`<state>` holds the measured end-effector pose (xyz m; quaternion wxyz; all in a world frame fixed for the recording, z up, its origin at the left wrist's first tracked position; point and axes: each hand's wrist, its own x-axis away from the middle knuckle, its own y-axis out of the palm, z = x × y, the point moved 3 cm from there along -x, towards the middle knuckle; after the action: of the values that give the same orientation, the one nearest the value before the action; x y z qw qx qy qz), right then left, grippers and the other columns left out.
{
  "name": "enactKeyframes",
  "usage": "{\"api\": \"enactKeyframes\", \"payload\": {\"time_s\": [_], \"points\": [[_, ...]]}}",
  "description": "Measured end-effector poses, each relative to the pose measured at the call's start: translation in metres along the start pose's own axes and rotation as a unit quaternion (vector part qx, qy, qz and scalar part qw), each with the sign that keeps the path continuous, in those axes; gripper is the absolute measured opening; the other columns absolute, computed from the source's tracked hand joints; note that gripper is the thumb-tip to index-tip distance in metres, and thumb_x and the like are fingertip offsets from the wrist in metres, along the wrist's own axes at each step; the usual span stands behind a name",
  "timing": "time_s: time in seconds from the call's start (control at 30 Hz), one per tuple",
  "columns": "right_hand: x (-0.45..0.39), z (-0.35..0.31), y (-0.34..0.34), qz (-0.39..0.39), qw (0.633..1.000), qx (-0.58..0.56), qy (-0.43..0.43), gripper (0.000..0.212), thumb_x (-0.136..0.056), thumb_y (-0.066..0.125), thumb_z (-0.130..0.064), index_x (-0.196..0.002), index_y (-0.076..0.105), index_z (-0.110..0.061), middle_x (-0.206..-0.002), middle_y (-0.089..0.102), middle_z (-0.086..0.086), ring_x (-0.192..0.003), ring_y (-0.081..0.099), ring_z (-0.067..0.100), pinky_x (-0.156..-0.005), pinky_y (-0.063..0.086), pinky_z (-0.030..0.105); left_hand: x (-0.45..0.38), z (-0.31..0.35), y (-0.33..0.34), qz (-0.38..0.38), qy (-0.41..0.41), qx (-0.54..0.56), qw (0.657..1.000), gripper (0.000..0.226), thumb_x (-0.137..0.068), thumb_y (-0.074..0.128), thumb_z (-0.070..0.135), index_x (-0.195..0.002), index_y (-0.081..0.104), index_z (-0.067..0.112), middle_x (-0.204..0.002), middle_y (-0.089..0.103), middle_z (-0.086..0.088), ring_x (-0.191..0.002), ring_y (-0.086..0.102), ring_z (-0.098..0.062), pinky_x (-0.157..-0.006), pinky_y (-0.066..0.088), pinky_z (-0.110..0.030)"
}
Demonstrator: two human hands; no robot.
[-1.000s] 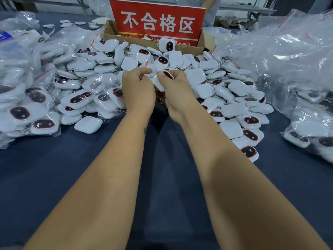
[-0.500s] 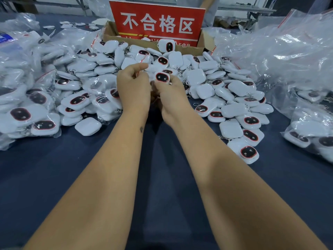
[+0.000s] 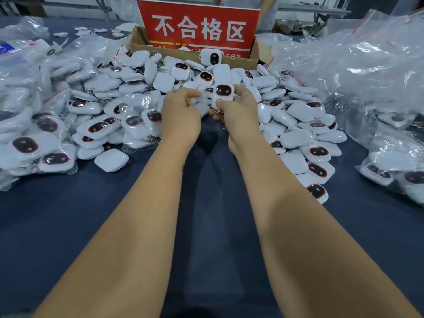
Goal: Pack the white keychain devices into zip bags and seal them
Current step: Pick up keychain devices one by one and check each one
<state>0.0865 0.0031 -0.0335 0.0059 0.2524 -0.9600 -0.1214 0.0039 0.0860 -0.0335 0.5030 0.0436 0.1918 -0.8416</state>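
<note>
Forearms extend over the dark blue table (image 3: 68, 226). Right hand (image 3: 238, 111) grips one white keychain device (image 3: 223, 94), face up. Left hand (image 3: 181, 109), fingers curled; whether it holds anything cannot be told. Beyond lie the device pile (image 3: 298, 125) and red sign (image 3: 198, 29).

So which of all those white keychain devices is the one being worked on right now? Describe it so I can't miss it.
Start at the red sign standing in the cardboard box at the back, then drop to the pile in front of it. The keychain device is the one lifted above the heap, dark face up, pinched in the right hand, the only one in a hand.
</note>
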Motion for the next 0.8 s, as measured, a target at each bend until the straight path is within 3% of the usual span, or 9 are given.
{"api": "enactKeyframes", "payload": {"time_s": [0.1, 0.2, 0.27, 0.37, 0.5, 0.67, 0.8], "points": [[0.0049, -0.0007, 0.0062, -0.072, 0.997, 0.016, 0.013, 0.046, -0.089, 0.048, 0.013, -0.124, 0.055, -0.015, -0.114, 0.066, 0.016, -0.081, 0.066, 0.021, -0.056, 0.054, 0.022, -0.0017, -0.0024, -0.0042, 0.027, -0.001, 0.02, 0.999, 0.046, -0.092, 0.036, -0.001, -0.117, 0.066, 0.023, -0.12, 0.058, -0.012, -0.105, 0.061, -0.026, -0.095, 0.052, -0.043], [0.0084, 0.0007, 0.0107, -0.118, 0.992, 0.049, 0.016, 0.051, -0.089, 0.049, 0.013, -0.129, 0.058, -0.018, -0.121, 0.066, 0.019, -0.096, 0.067, 0.027, -0.07, 0.059, 0.033, 0.003, 0.0027, -0.004, -0.007, -0.037, 0.122, 0.992, 0.045, -0.086, 0.043, 0.009, -0.082, 0.077, 0.038, -0.094, 0.073, -0.003, -0.093, 0.068, -0.023, -0.086, 0.057, -0.051], [0.0081, 0.0015, 0.0107, -0.119, 0.991, 0.055, 0.012, 0.051, -0.088, 0.049, 0.014, -0.127, 0.059, -0.017, -0.118, 0.068, 0.019, -0.096, 0.067, 0.028, -0.076, 0.061, 0.037, 0.0061, 0.0059, -0.0043, -0.022, -0.037, 0.133, 0.99, 0.039, -0.085, 0.047, 0.013, -0.072, 0.077, 0.035, -0.081, 0.075, 0.001, -0.083, 0.069, -0.02, -0.081, 0.059, -0.051], [0.0077, 0.0019, 0.009, -0.111, 0.993, 0.05, -0.001, 0.046, -0.085, 0.05, 0.015, -0.113, 0.064, -0.019, -0.105, 0.071, 0.017, -0.082, 0.068, 0.023, -0.068, 0.06, 0.034, 0.0071, 0.0063, -0.0025, -0.032, -0.012, 0.101, 0.994, 0.025, -0.085, 0.049, 0.013, -0.085, 0.074, 0.008, -0.085, 0.07, -0.02, -0.071, 0.06, -0.019, -0.067, 0.057, -0.046], [0.007, 0.0026, 0.0076, -0.11, 0.992, 0.053, -0.012, 0.044, -0.085, 0.052, 0.015, -0.102, 0.065, -0.023, -0.101, 0.072, 0.015, -0.079, 0.067, 0.019, -0.064, 0.057, 0.028, 0.0062, 0.0051, -0.0009, -0.032, -0.011, 0.094, 0.995, 0.026, -0.086, 0.049, 0.012, -0.093, 0.067, -0.005, -0.077, 0.06, -0.013, -0.068, 0.053, -0.017, -0.063, 0.048, -0.034], [0.0069, 0.0029, 0.0083, -0.111, 0.993, 0.044, -0.005, 0.04, -0.086, 0.052, 0.013, -0.101, 0.064, -0.022, -0.107, 0.071, 0.018, -0.081, 0.066, 0.021, -0.063, 0.056, 0.028, 0.0079, 0.0073, -0.0006, -0.035, -0.009, 0.09, 0.995, 0.022, -0.09, 0.052, 0.013, -0.092, 0.072, 0.004, -0.088, 0.07, -0.021, -0.068, 0.06, -0.015, -0.062, 0.057, -0.036], [0.005, 0.003, 0.0089, -0.103, 0.994, 0.029, 0.017, 0.04, -0.085, 0.05, 0.012, -0.109, 0.065, -0.017, -0.11, 0.069, 0.019, -0.08, 0.064, 0.022, -0.061, 0.054, 0.028, 0.0067, 0.0071, -0.0006, -0.037, -0.004, 0.071, 0.997, 0.022, -0.092, 0.053, 0.014, -0.095, 0.072, 0.006, -0.097, 0.068, -0.023, -0.087, 0.066, -0.035, -0.075, 0.058, -0.05]]}}
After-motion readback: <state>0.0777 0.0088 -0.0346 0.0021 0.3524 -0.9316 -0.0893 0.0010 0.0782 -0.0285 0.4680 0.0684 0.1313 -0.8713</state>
